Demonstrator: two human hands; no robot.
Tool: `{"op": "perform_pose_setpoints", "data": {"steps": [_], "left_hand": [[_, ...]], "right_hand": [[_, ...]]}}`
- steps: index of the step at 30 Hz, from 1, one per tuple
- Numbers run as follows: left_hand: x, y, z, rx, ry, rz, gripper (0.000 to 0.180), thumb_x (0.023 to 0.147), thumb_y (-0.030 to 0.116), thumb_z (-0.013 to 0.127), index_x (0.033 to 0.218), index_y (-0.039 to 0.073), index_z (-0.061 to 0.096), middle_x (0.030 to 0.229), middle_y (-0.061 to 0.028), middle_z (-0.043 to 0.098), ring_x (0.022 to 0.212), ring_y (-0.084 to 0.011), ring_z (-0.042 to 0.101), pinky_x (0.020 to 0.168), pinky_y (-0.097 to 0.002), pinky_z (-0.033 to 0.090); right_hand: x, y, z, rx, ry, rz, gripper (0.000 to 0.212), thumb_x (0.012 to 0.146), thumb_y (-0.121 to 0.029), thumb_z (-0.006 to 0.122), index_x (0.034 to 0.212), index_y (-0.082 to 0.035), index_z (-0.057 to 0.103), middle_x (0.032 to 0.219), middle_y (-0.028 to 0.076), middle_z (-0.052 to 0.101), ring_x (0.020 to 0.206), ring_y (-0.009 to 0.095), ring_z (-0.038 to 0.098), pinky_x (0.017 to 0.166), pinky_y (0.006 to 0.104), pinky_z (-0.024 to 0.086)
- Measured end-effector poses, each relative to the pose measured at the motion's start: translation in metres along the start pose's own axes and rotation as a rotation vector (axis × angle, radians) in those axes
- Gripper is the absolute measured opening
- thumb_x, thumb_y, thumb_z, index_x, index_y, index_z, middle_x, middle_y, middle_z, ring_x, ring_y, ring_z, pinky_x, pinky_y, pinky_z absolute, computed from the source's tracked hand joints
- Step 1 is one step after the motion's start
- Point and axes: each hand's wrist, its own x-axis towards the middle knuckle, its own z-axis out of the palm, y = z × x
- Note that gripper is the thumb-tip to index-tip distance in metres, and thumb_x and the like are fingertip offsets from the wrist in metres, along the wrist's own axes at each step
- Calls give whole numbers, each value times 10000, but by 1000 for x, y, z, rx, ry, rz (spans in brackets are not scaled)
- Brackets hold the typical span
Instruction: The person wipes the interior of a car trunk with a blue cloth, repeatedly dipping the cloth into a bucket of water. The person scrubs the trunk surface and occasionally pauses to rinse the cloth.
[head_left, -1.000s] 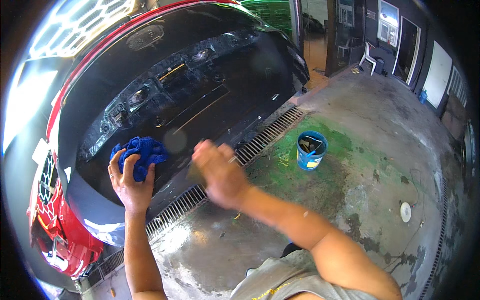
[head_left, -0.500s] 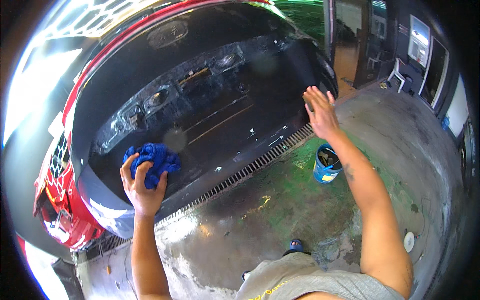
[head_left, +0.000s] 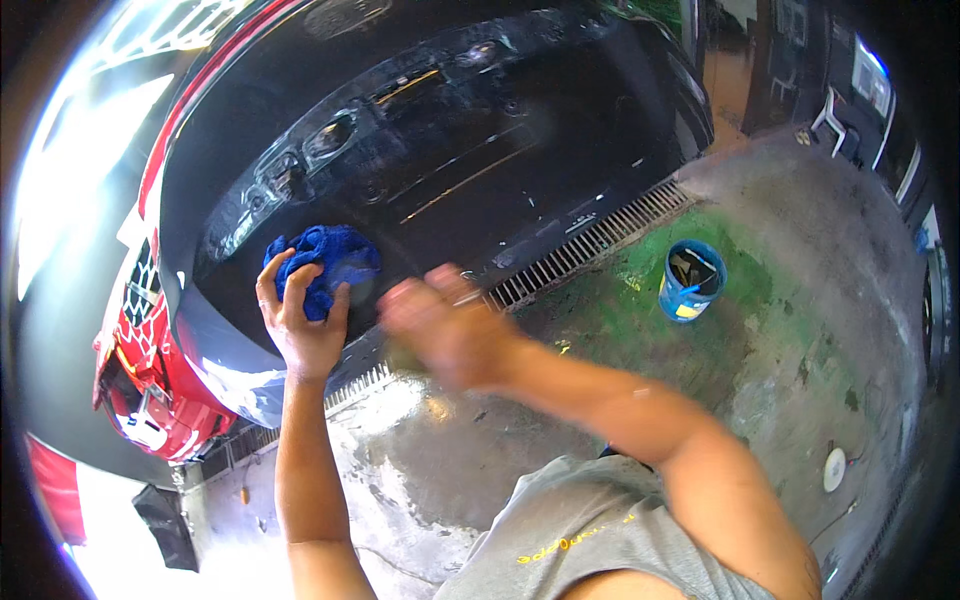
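A crumpled blue cloth point(head_left: 345, 259) lies against the dark car tailgate point(head_left: 560, 130), at its lower left. My left hand point(head_left: 306, 318) grips the cloth, fingers curled over its near side and thumb at its right. To the right of it, over the tailgate's lower edge, is my right hand point(head_left: 445, 325). Motion smears its fingers, so their pose is unclear. A recessed strip with several openings point(head_left: 335, 133) crosses the tailgate above the cloth. Pale scuffs and wet-looking glints mark the dark surface.
A blue bucket point(head_left: 692, 284) with things inside stands on the green-stained floor at the right. A slotted floor drain point(head_left: 600, 240) runs below the car. Red car bodywork point(head_left: 165, 400) is at the left. Far right, a white chair point(head_left: 828, 122) stands near a doorway.
My right hand has swung left and down from the tailgate's right end toward the cloth. The view has shifted; my left hand still grips the cloth at about the same spot.
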Motion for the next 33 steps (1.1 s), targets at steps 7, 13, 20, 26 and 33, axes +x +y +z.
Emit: {"op": "perform_pose_setpoints", "data": {"steps": [7, 13, 20, 26, 33], "left_hand": [[-4, 1, 5, -54, 25, -33, 401, 755, 120, 952, 1099, 112, 747, 1371, -196, 664, 1296, -429, 631, 1089, -540, 505], [3, -18, -1, -121, 25, -56, 358, 776, 117, 943, 1083, 112, 759, 1232, -178, 679, 1180, -395, 678, 1015, -487, 555], [8, -85, -70, -2, 103, 38, 375, 776, 216, 947, 1113, 155, 793, 1199, -164, 690, 1145, -406, 690, 987, -500, 576], [2, -85, -71, 81, 80, 107, 402, 764, 214, 960, 1128, 152, 802, 1242, -166, 700, 1172, -394, 697, 999, -498, 579], [-2, -86, -70, 98, 71, 99, 397, 774, 248, 955, 1132, 176, 799, 1240, -143, 695, 1165, -386, 696, 994, -501, 587]], "right_hand": [[-58, 132, -109, -396, -30, 401, 551, 974, -86, 680, 1521, -72, 611, 1589, 181, 608, 1517, 367, 525, 1295, 595, 298], [33, -85, 67, -38, -81, 158, 502, 894, -107, 651, 1386, -11, 678, 1456, 203, 667, 1395, 371, 609, 1248, 602, 369], [-36, 79, -85, -302, -42, 220, 459, 950, -37, 591, 1398, -102, 671, 1440, 149, 687, 1316, 384, 642, 1123, 558, 457], [13, -22, -4, -135, -109, 40, 462, 926, -28, 611, 1379, -36, 701, 1417, 175, 697, 1362, 361, 628, 1187, 556, 418], [32, -81, 45, -104, -336, -96, 681, 888, -41, 619, 1568, -80, 603, 1640, 128, 588, 1593, 289, 468, 1331, 584, 249]]}}
